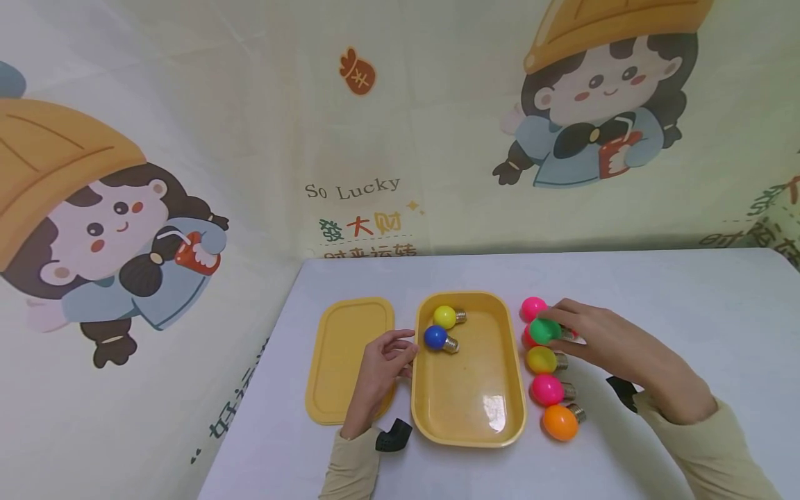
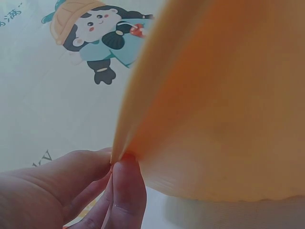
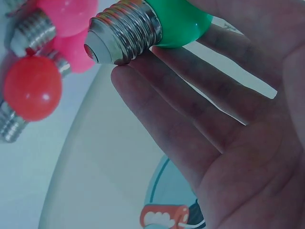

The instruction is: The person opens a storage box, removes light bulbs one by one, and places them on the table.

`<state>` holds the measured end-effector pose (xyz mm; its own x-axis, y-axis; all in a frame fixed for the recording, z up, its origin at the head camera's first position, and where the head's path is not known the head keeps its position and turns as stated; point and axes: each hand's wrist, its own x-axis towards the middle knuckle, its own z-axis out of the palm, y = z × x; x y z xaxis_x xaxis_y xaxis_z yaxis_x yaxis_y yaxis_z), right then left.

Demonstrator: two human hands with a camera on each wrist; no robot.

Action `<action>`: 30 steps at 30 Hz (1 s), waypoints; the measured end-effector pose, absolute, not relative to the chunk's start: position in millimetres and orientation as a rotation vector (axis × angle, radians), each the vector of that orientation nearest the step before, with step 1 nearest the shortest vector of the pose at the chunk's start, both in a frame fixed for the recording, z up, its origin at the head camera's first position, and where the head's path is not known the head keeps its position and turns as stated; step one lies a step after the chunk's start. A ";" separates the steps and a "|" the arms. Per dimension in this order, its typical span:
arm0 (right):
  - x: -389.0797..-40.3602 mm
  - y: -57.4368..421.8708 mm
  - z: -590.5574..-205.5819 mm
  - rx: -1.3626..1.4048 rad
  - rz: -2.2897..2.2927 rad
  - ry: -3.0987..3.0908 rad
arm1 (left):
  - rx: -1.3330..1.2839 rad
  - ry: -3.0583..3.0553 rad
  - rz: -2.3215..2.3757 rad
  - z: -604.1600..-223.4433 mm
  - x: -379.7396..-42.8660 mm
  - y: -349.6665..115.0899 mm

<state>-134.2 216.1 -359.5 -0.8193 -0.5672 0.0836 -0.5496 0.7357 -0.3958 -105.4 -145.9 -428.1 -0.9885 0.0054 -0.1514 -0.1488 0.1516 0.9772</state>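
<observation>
A yellow plastic tray (image 1: 469, 399) stands on the table, with a yellow bulb (image 1: 444, 317) and a blue bulb (image 1: 435, 337) lying near its far left corner. My left hand (image 1: 382, 364) pinches the tray's left rim between thumb and fingers, as the left wrist view shows. Over the row of bulbs right of the tray, my right hand (image 1: 603, 337) holds a green light bulb (image 1: 544, 331) between its thumb and fingertips. The metal screw base of the green bulb (image 3: 183, 21) points away from the palm in the right wrist view.
Along the tray's right side lie a pink bulb (image 1: 533, 308), a yellow bulb (image 1: 540, 360), another pink bulb (image 1: 546, 389) and an orange bulb (image 1: 560, 423). A flat yellow lid (image 1: 334, 361) lies left of the tray, partly under my left arm. A printed cloth (image 1: 462, 153) hangs behind the table.
</observation>
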 end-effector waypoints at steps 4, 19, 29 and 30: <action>-134.2 221.7 -363.4 -0.905 -0.631 2.881 | -0.145 2.292 1.964 -429.6 -105.9 -146.7; -134.2 239.1 -380.9 -0.751 -0.586 2.873 | -0.149 2.297 1.946 -427.4 -106.3 -147.0; -132.4 249.0 -389.7 -0.695 -0.579 2.874 | -0.170 2.294 1.939 -425.6 -105.7 -146.8; -132.4 249.4 -390.3 -0.695 -0.577 2.873 | -0.170 2.297 1.936 -425.2 -105.5 -146.9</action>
